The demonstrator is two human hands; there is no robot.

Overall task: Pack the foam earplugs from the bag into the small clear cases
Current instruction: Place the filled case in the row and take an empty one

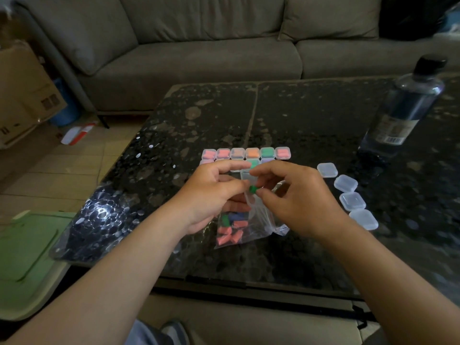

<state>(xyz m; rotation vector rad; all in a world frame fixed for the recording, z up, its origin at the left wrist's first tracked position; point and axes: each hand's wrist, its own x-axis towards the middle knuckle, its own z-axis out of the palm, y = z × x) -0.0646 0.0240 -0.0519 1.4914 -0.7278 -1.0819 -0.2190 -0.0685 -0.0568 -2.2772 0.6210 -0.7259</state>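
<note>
While the right hand (298, 202) pinched a green earplug (253, 189) between thumb and fingertip, the left hand (211, 195) was curled round what looked like an open clear case (246, 176); the exact grip was partly hidden. Both hands were held over the mouth of the clear bag (261, 220), which lay on the counter (298, 115) with loose earplugs (230, 235) inside: pink, green, blue.

Surroundings:
- Filled cases (245, 153) sat in a row just behind the hands, showing pink, orange and green. A second row was mostly blocked by the knuckles.
- Four shut empty cases (345, 183) ran in a diagonal line right of the right hand, clear of the bag.
- A dark-capped bottle (408, 108) stood well apart, far right.

Surface: the counter was dark, speckled and glossy, with one seam running front to back and a bright glare patch at its left corner.

Room: a grey sofa (199, 46) stood behind the counter and a cardboard box (22, 90) at left on the tiled floor. A pale green lid (27, 255) lay near left. Lighting was dim.
</note>
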